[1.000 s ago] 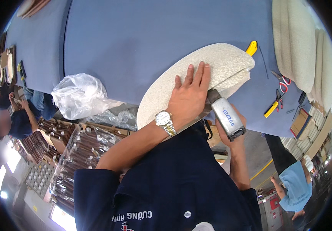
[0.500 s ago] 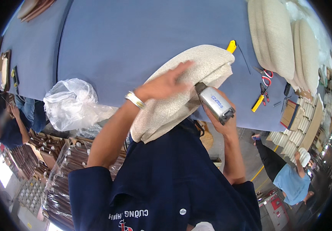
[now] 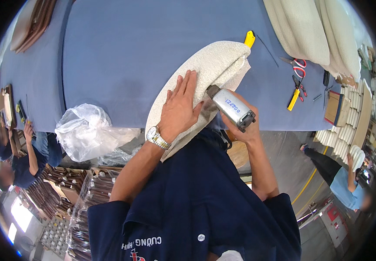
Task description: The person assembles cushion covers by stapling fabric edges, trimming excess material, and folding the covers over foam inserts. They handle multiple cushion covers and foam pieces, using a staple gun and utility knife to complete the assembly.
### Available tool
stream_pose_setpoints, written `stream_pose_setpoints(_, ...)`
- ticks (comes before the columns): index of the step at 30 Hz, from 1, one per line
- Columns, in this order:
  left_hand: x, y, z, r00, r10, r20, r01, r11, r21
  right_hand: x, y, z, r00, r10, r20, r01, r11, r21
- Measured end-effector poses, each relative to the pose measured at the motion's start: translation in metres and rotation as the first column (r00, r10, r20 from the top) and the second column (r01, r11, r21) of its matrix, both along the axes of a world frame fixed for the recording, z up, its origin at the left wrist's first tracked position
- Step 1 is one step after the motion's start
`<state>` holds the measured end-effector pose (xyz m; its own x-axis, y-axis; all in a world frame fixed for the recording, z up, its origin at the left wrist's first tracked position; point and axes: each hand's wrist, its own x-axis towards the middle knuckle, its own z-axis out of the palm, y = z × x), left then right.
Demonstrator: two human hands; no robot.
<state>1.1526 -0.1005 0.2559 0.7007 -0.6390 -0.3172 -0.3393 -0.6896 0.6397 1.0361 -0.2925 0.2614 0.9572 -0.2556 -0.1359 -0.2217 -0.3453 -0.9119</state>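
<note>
A cream fabric-covered seat pad [image 3: 212, 58] with a curved edge lies across the near edge of the blue table, tilted toward my body. My left hand [image 3: 180, 108] presses flat on top of it, fingers stretched out. In my right hand [image 3: 249, 134] is a silver pneumatic staple gun [image 3: 233, 108], gripped from the right side. The gun's nose meets the folded fabric along the pad's near right side. My palm and most of the gun's handle are hidden behind its body.
On the blue table [image 3: 122, 61], a yellow utility knife [image 3: 249, 39], red-handled scissors [image 3: 300, 67] and yellow-handled pliers [image 3: 293, 99] lie to the right. More cream pads [image 3: 299, 30] are stacked at the far right. A clear plastic bag [image 3: 83, 132] hangs over the left front edge. Co-workers stand on both sides.
My left hand has come down flat onto the pad, from a blurred, moving position above it. The staple gun and pad appear slightly further left, as the whole view has shifted.
</note>
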Motion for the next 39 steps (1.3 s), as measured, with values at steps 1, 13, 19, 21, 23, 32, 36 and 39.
stream_pose_setpoints(1,0.000,-0.001,-0.001,1.000,0.004,0.010,-0.004,1.000,-0.002,0.000,0.000,0.001,0.999,0.006,0.032,-0.006,1.000,-0.010)
stream_pose_setpoints(13,-0.007,-0.003,-0.002,0.999,0.005,0.054,-0.007,0.999,0.031,0.009,0.001,0.024,0.992,0.118,-0.048,-0.121,0.990,-0.069)
stream_pose_setpoints(19,-0.004,-0.004,-0.003,0.998,0.015,0.068,-0.017,1.000,0.024,0.000,0.003,0.004,0.998,0.062,0.027,-0.060,0.996,-0.059)
stream_pose_setpoints(21,-0.003,-0.002,-0.001,0.998,0.017,0.066,-0.017,1.000,0.012,0.000,0.004,0.007,0.990,0.097,0.107,-0.087,0.992,-0.093)
stream_pose_setpoints(23,-0.002,-0.002,0.000,0.999,0.012,0.042,-0.012,1.000,-0.004,-0.001,0.003,0.012,0.986,0.133,0.100,-0.122,0.986,-0.113)
stream_pose_setpoints(32,-0.004,-0.004,-0.004,1.000,0.019,0.024,-0.019,1.000,0.003,0.003,0.013,0.019,0.994,0.098,-0.054,-0.101,0.993,-0.054)
stream_pose_setpoints(36,-0.002,-0.002,0.003,1.000,0.013,0.016,-0.013,1.000,0.026,-0.002,0.015,0.015,0.993,0.112,0.029,-0.109,0.989,-0.102)
stream_pose_setpoints(39,-0.002,0.000,0.000,1.000,0.015,0.018,-0.015,1.000,-0.006,-0.006,0.016,0.015,0.986,0.140,0.092,-0.137,0.990,-0.043)
